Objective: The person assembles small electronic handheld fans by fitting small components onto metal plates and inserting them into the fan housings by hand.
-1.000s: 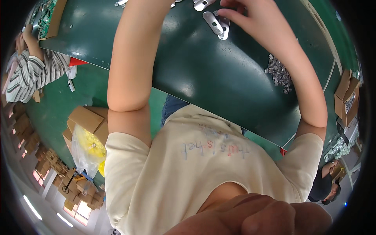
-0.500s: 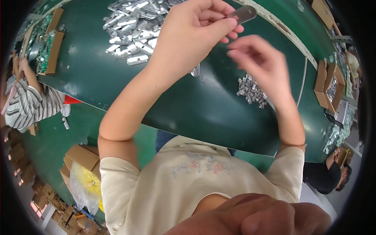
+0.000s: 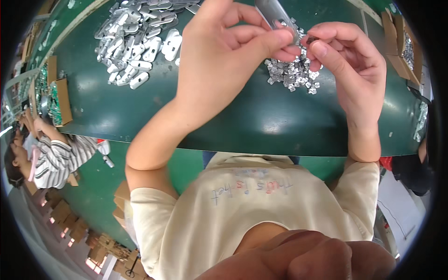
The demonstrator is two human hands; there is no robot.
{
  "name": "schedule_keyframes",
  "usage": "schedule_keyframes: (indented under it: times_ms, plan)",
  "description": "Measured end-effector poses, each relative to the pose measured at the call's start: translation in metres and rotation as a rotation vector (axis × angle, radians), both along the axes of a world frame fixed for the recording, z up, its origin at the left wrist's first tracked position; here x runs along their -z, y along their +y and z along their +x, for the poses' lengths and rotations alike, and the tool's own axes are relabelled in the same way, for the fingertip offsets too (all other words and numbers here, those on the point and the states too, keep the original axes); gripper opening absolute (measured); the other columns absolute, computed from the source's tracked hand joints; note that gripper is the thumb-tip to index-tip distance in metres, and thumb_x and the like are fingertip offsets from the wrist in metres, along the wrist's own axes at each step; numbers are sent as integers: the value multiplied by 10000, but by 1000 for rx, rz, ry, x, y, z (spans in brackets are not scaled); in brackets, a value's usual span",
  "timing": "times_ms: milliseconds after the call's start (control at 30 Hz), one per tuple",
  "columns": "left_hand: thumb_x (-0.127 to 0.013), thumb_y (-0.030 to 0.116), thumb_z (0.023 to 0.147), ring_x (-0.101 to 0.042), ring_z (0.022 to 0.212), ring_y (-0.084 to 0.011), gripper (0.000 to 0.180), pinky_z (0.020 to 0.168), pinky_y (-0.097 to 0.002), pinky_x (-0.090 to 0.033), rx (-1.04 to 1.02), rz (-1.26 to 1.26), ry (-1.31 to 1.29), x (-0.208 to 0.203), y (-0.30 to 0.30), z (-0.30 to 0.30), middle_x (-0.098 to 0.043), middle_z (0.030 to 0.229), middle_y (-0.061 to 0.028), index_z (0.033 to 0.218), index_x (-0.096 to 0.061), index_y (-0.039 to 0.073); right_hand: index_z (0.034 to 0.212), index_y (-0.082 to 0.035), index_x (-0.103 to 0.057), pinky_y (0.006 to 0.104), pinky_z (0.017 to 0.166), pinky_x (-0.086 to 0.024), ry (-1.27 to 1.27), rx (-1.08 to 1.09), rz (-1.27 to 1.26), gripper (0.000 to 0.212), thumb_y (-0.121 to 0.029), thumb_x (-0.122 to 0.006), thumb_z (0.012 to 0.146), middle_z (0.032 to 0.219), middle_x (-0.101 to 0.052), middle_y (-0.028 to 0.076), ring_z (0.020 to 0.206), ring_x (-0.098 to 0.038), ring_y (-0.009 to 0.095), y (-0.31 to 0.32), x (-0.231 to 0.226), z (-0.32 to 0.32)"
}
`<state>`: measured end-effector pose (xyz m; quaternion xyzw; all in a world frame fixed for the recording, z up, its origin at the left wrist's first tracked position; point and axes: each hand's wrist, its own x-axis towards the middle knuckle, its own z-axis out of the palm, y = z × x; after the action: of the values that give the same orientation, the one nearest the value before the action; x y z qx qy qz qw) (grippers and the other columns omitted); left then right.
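Note:
Between the thumb and fingers of my left hand (image 3: 228, 56) is a flat, oblong metal plate (image 3: 275, 17) with rounded ends, tilted upward. Just to its right, my right hand (image 3: 357, 65) pinches a small dark metal clip (image 3: 311, 40) between thumb and forefinger. The clip is close to the plate's lower end but apart from it. Beneath both hands lies a pile of small shiny metal clips (image 3: 291, 77) on the green table. A larger heap of similar silver oblong plates (image 3: 140, 44) spreads over the table to the left of my left hand.
The green table (image 3: 261, 126) has its near edge by my body. An open cardboard box (image 3: 63, 100) with green pieces stands at the far left, beside a co-worker in a striped shirt (image 3: 60, 156). Another cardboard box (image 3: 401, 49) with small metal parts is at right.
My right hand has come up from the clip pile with a small clip and closed in on the plate. The left hand has turned the plate more upright. The view has shifted.

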<state>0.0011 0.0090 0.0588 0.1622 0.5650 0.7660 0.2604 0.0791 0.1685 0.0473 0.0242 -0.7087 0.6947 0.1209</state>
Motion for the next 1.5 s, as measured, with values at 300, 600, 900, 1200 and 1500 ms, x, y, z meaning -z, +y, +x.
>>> schedule_keyframes:
  times_ms: [300,600,900,1200,1500]
  plan:
    - [-567,-100,796,-659,685,-245,314,622,-282,-563,4,-13,298,34,-11,3,-625,834,-205,1081,-438,-74,1031,22,-546,207,628,-387,-211,-60,-210,194,-54,-518,855,875,-568,66,720,-498,85,6,3,-1]
    - [-502,-10,875,-654,755,-263,228,666,-323,-555,58,-12,210,40,-8,5,-621,875,-196,1090,-450,-66,1066,58,-534,208,694,-400,-92,106,135,211,-19,-500,873,879,-573,77,788,-518,100,-3,3,0]
    - [-466,37,906,-654,766,-277,189,679,-324,-548,44,-88,187,38,-11,7,-621,925,-222,1073,-451,-53,1012,40,-549,212,679,-409,-115,82,-18,177,-18,-549,845,892,-585,67,749,-523,93,4,15,-8]
    - [-469,7,900,-655,770,-261,191,682,-305,-550,75,-76,283,34,-9,16,-618,907,-207,1076,-431,-53,985,20,-561,219,679,-416,-141,-28,21,162,1,-569,824,920,-570,55,741,-523,92,9,23,-6]
    - [-486,-55,871,-652,769,-251,257,682,-302,-556,192,86,539,59,-11,18,-605,932,-193,1113,-400,-62,922,29,-526,214,643,-465,-343,-76,-233,185,84,-619,772,832,-584,81,745,-574,103,-4,5,-3]
